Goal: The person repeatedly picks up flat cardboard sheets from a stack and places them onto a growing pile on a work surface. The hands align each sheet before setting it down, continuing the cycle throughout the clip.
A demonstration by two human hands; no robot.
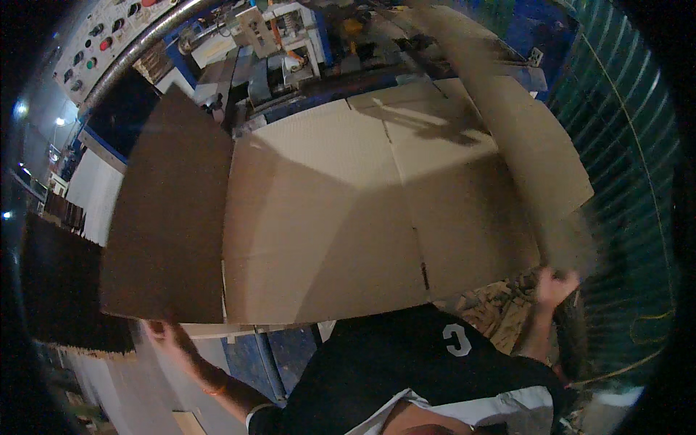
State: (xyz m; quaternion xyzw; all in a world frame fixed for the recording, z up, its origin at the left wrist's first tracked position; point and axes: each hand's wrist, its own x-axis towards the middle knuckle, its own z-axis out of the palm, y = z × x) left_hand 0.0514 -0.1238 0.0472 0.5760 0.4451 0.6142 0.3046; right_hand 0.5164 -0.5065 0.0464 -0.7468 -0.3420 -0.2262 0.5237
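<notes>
A large brown cardboard sheet (319, 232) with crease lines and slots spreads out in front of me, its far side over a machine. My left hand (165, 339) is closed on the near edge of its left panel (170, 217), which tilts up and looks darker. At the near right corner, my right hand (557, 287) grips the edge, with fingers curled and slightly blurred. The right panel (536, 145) is folded up and smeared by motion. Parts of both hands' fingers are hidden by the cardboard.
Beyond the sheet stands a machine (293, 54) with metal parts. A control panel (98, 43) with buttons is at the far left. Stacked dark cardboard (72, 283) lies left. Cardboard scraps (496, 312) are heaped at near right, beside a green corrugated wall (631, 181).
</notes>
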